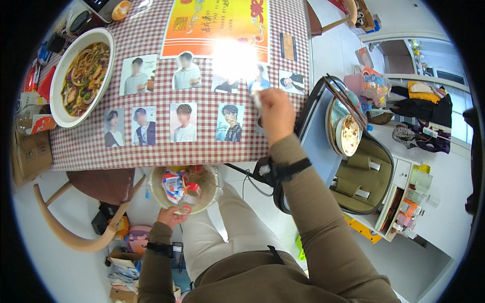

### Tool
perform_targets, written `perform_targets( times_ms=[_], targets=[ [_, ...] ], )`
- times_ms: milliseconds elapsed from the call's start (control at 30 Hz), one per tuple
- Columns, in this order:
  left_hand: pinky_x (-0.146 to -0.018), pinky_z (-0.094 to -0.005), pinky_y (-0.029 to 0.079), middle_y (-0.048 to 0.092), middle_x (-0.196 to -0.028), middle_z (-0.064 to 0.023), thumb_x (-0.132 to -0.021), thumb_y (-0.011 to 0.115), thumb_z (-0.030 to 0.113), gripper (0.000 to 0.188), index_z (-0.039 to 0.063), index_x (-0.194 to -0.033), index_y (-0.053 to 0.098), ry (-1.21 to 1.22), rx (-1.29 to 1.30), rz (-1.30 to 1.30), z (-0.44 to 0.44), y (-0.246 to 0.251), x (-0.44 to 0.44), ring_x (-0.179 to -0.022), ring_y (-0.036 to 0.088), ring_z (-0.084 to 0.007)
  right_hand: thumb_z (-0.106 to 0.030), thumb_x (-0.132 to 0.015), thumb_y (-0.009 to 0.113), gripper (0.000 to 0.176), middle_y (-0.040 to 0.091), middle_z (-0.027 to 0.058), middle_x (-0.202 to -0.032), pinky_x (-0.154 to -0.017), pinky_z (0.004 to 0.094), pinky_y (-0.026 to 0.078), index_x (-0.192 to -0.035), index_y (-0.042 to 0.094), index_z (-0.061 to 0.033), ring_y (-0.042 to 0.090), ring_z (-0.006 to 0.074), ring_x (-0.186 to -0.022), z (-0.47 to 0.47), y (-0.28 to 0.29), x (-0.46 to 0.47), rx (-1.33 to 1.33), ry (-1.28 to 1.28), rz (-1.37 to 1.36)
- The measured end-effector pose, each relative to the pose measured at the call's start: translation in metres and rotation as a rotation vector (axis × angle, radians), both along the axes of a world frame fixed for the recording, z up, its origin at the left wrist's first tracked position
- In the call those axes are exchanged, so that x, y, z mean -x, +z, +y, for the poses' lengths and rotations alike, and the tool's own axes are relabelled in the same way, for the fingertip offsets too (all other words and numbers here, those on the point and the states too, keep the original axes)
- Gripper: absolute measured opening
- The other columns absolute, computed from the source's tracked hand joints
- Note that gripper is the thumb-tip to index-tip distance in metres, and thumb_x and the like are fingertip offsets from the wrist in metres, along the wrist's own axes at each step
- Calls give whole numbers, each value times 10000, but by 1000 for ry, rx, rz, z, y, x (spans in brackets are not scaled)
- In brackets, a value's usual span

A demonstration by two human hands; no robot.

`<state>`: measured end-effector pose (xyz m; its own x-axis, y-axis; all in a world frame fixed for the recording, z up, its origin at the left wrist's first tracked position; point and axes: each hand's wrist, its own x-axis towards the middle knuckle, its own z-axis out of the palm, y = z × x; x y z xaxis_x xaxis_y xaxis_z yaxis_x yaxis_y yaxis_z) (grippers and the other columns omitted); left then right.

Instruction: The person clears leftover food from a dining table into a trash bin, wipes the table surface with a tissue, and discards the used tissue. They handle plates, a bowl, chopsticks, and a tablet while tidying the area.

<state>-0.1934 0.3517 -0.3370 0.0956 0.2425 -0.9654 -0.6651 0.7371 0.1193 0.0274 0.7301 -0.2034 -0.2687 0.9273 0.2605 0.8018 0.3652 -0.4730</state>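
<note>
My right hand (279, 115) is over the edge of the checked tablecloth (163, 156), pinching a white wad, likely tissue (257, 99). It hovers at or just above the photo cards; contact cannot be made out. Photo cards of people, among them a card with a dark patterned shirt (230, 123), lie in two rows on the table. Below the table edge, my left hand (171, 217) grips the near rim of a lined waste bin (216, 189). Wrappers (174, 185) and other litter lie inside it. A small red ring (186, 210) shows by my left fingertips.
A white bowl of food (108, 41) stands at the table's left. To the right, stacked dishes (348, 134) with chopsticks (346, 102) sit on a blue tray (316, 130) over a padded seat (363, 189). A wooden chair (100, 189) is at lower left; an orange-yellow certificate (216, 22) lies farther back.
</note>
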Motion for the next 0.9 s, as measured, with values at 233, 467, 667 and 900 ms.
perform_targets(
  times_ms=[233,467,667,900],
  targets=[
    [-642,-447,575,592,-973,-216,-822,518,100,361,-66,-1130,433,-33,-29,12,16,16,-14,-706,635,-314,-15,-735,528,209,547,94,-909,-743,388,466,-924,596,-73,540,301,-887,-131,11,33,290,375,109],
    [-640,-423,571,628,-910,-185,-831,502,120,354,-54,-1138,465,-103,42,60,21,27,-13,-679,649,-286,31,-723,533,251,580,119,-910,-735,376,471,-929,630,-76,559,305,-872,-102,33,-3,257,162,269],
    [-639,-437,578,629,-933,-171,-839,494,79,321,-36,-1139,496,-83,27,87,26,42,-22,-670,645,-290,9,-753,511,131,547,140,-840,-732,418,448,-863,562,-40,536,338,-835,-33,41,-38,147,11,-71],
    [-658,-427,580,628,-967,-178,-846,494,84,365,-21,-1194,459,-86,-18,-18,23,46,-16,-694,648,-276,8,-762,520,161,529,119,-820,-689,411,456,-910,524,-54,543,316,-813,-133,30,-7,357,340,70]
  ],
)
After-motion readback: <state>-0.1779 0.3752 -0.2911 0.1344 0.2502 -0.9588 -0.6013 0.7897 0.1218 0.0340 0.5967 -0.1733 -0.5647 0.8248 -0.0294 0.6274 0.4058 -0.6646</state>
